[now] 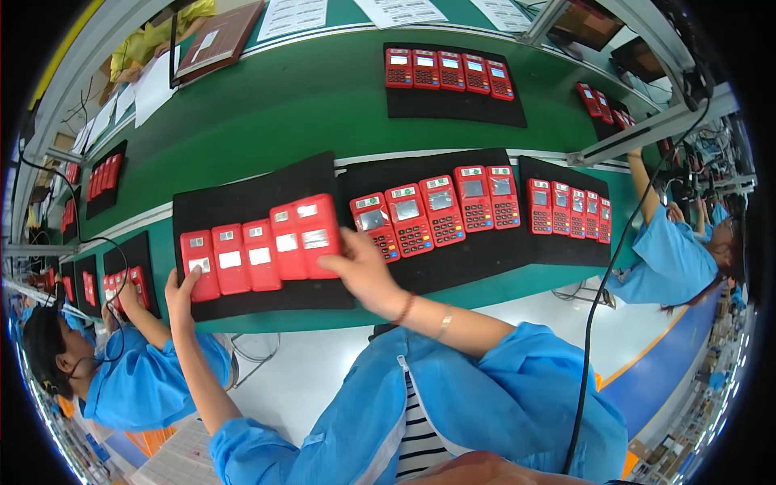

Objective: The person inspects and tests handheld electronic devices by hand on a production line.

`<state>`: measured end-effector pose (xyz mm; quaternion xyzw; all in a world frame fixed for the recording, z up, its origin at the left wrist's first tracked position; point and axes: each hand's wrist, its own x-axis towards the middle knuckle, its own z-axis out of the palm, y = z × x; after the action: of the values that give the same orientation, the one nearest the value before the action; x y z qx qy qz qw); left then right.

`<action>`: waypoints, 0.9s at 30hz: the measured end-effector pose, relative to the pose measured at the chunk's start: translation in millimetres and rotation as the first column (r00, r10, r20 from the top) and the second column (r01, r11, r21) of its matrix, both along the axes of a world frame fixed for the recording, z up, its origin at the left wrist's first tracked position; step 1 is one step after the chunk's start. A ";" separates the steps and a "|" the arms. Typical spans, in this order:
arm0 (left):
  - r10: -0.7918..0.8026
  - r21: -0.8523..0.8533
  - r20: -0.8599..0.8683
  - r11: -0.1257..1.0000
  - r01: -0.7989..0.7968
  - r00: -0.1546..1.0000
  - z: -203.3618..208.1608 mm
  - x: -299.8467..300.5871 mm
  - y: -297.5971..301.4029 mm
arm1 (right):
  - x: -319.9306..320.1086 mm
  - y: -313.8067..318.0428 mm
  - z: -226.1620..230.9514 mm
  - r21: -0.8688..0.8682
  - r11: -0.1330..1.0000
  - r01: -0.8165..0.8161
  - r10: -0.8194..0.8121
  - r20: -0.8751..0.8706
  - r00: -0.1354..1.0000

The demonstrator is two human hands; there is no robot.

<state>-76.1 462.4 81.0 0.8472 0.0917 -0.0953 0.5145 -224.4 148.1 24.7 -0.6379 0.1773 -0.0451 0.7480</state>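
A row of red card payment terminals (pixel 259 279) lies backs up over a black mat (pixel 210 206), showing silvery and white labels. At the row's left end, my left hand (pixel 182 295) grips the outermost terminal (pixel 205 288), thumb on its back and fingers at its side. My right hand (pixel 368 271) holds the right-end terminal (pixel 317 208), thumb over its lower part and fingers around its right edge. The two terminals at that end look larger and nearer to me than the others. I cannot tell whether they touch the mat.
To the right, face-up red terminals (pixel 444 212) with keypads lie on a second black mat (pixel 436 267), and more (pixel 562 206) beyond. Across the green bench (pixel 307 97) lies another row (pixel 449 71). Co-workers in blue sit at left (pixel 153 376) and right (pixel 667 259). A black cable (pixel 588 339) hangs at right.
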 end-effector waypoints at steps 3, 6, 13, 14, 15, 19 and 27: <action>-0.057 -0.278 -0.037 0.959 0.045 0.998 29.8 -56.7 -51.0 | -37.0 -79.8 28.7 0.191 0.981 0.047 -0.058 0.052 0.997; -0.157 -0.346 -0.066 0.930 0.125 0.985 20.4 -97.1 -129.5 | -80.6 -162.0 31.3 0.199 0.954 0.226 -0.222 -0.045 0.974; -0.399 0.184 0.083 0.907 0.380 0.913 -46.6 -117.3 -256.6 | -116.8 -283.3 -13.3 -0.081 0.938 0.337 -0.345 -0.131 0.929; -0.397 0.188 0.089 0.907 0.376 0.914 -46.1 -121.7 -259.1 | -117.5 -284.6 -23.1 -0.283 0.902 0.326 -0.370 -0.120 0.921; -0.509 0.423 0.330 0.833 0.357 0.795 -43.4 -127.6 -260.4 | -120.5 -285.1 -30.5 -0.473 0.827 0.303 -0.394 -0.105 0.913; -0.731 0.502 0.322 0.671 0.546 0.602 -51.0 -140.0 -260.1 | -97.5 -205.7 11.4 -0.808 0.453 0.376 -0.210 0.313 0.926; -0.449 0.075 0.307 0.890 0.449 0.839 -54.5 -141.6 -242.5 | -59.1 -111.3 -6.1 -0.904 0.385 0.184 0.058 0.222 0.973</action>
<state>-217.7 219.9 26.5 0.8491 -0.1927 -0.0764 0.4858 -283.4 36.8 18.5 -0.9284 0.0640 -0.2333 0.2821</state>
